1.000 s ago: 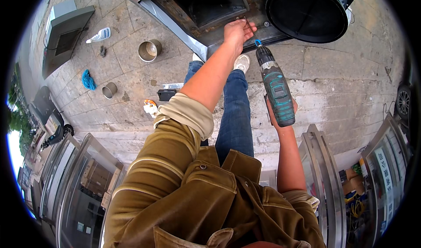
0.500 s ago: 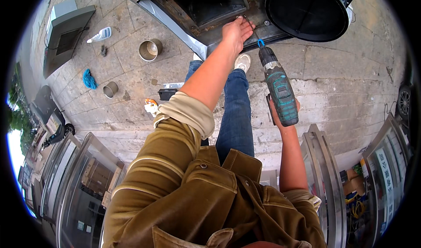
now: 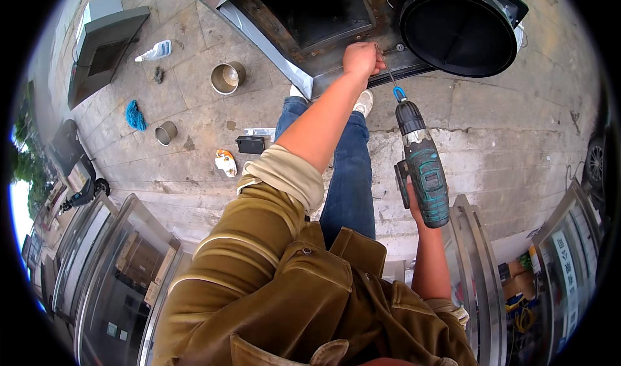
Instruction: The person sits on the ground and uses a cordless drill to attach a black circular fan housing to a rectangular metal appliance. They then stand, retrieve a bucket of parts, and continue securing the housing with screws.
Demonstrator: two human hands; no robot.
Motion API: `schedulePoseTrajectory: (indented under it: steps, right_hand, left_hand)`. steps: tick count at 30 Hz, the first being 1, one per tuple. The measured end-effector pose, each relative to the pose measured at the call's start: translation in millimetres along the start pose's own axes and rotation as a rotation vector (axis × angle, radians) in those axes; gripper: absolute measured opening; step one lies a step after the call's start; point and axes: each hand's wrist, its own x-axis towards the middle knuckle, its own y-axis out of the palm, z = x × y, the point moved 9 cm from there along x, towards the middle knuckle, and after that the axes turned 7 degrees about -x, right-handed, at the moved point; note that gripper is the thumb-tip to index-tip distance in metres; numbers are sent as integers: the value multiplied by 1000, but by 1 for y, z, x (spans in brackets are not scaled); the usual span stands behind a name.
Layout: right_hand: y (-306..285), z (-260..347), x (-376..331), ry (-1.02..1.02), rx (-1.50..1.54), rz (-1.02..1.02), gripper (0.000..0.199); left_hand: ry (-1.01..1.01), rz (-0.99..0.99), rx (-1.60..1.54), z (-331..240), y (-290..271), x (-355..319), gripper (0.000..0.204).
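My right hand is wrapped round the grip of a black and teal cordless drill. A long thin driver bit points forward from its chuck, and a blue loop hangs at the bit's base. My left hand is closed, its fingertips pinched at the far end of the bit. What lies between those fingertips is too small to make out. Both hands are over the near edge of a grimy metal housing with a dark square opening. A round black duct collar stands on its right side.
On the paving at left are a metal pot, a smaller metal cup, a spray bottle, a blue cloth and a grey panel. A black box lies near my legs. Glass doors flank me; a scooter stands far left.
My left fingers, stretched out before, have curled closed at the bit's end. The drill has drawn back toward me in my right hand. The whole view has shifted slightly.
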Motion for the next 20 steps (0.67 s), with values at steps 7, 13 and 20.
schedulePoseTrajectory:
  steps: [7, 13, 20]
  right_hand:
    - [7, 32, -3, 6, 199, 79, 38]
    - [44, 41, 18, 31, 373, 122, 33]
    - [89, 51, 23, -61, 554, 103, 31]
  left_hand:
    - [527, -76, 690, -21, -42, -36, 29]
    - [-39, 44, -456, 18, -85, -71, 31]
    - [-12, -34, -375, 28, -105, -79, 31]
